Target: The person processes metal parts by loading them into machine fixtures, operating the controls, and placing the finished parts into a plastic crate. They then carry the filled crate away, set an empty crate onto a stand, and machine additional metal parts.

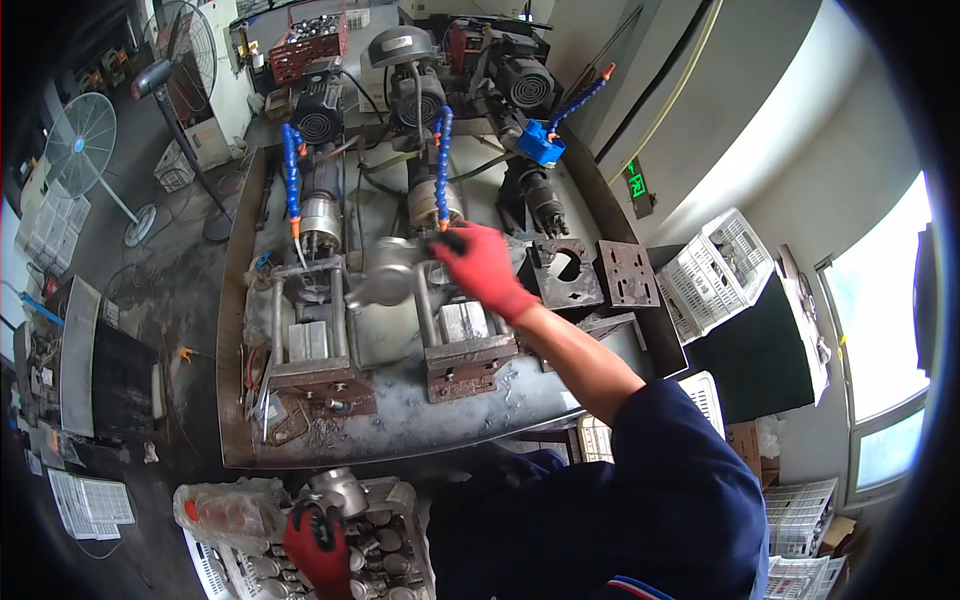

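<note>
My right hand, in a red glove with black on the fingers, reaches over the machine bench. Its fingers are closed at the edge of a silvery metal casting, which is smeared by motion and hangs between the left and middle fixtures. Lower left, my left hand, gloved the same way, is closed around another metal casting with a round open end. That hand is above a crate packed with several similar castings. The middle fixture has two bars and a metal block below my right hand.
On the bench, the left fixture stands beside a blue coolant hose; another blue hose hangs over the middle spindle. Slotted steel plates lie at the right. A white crate stands beyond the bench's rim. Fans stand left.
</note>
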A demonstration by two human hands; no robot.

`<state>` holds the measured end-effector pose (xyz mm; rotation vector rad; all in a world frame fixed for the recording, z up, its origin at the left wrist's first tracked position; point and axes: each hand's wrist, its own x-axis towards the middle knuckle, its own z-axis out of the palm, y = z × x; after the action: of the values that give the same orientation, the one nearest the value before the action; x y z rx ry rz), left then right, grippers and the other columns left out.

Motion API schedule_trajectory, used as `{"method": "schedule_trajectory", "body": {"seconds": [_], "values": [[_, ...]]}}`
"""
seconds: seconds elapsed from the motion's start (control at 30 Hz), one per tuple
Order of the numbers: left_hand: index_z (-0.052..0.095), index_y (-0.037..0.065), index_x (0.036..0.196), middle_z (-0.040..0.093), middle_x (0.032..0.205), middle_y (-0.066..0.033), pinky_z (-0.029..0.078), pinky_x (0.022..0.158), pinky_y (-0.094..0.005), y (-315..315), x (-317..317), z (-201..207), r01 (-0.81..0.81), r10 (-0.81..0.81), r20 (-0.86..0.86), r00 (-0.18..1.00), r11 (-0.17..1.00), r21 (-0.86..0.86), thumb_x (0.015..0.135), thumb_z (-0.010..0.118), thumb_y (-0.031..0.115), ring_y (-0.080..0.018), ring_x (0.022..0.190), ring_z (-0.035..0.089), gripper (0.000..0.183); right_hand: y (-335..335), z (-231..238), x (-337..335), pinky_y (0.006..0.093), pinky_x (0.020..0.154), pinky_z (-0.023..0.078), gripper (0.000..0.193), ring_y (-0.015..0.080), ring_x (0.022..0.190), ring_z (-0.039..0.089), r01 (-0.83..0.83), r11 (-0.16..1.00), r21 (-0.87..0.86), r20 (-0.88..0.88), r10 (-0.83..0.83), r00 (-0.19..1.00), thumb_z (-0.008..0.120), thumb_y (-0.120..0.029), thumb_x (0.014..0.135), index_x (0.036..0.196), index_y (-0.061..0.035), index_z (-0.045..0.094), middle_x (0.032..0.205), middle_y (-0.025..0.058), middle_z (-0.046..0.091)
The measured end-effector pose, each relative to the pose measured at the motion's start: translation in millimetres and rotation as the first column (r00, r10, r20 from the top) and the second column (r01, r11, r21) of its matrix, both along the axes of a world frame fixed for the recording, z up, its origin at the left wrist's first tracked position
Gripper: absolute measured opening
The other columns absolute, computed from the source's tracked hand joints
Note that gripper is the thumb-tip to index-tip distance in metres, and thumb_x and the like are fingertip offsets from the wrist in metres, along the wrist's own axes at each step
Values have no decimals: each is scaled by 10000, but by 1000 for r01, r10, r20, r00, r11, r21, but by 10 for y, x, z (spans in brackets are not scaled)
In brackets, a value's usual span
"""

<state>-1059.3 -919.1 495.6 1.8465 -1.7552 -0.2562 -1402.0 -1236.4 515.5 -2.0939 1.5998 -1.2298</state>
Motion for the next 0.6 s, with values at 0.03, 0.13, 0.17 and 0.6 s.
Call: {"method": "schedule_trajectory", "body": {"seconds": [0.03,0.13,0.17,0.6], "values": [[623,-24,1014,633,996,-194,490,804,-408,-61,24,-10,-67,66,-69,995,998,-5,781,733,80,-363,895,621,278,148,48,-322,383,776,515,287,279,884,684,69,980,186,134,-95,986,676,-298,863,936,-27,734,979,162,716],[605,-39,1114,618,1123,-221,465,924,-426,-395,30,113,-79,81,-234,969,997,14,787,705,23,-394,1022,606,347,496,-150,-1408,292,640,485,256,98,720,615,30,907,420,583,-295,757,668,-252,908,1017,-31,739,841,14,704],[599,-46,1119,613,1135,-224,462,933,-429,-485,23,141,-115,103,-170,980,991,-62,795,689,-5,-398,1028,603,338,618,-201,-1701,270,618,471,253,81,698,589,45,872,488,621,-383,684,651,-263,927,1022,-42,731,805,-20,674],[581,-18,1231,609,1192,-228,464,960,-439,-2378,74,358,10,16,136,991,982,-186,837,662,22,-405,1111,589,405,1281,-390,-2689,323,878,489,445,178,910,650,661,576,481,45,-769,637,708,-312,889,1105,74,667,976,181,711]]}}
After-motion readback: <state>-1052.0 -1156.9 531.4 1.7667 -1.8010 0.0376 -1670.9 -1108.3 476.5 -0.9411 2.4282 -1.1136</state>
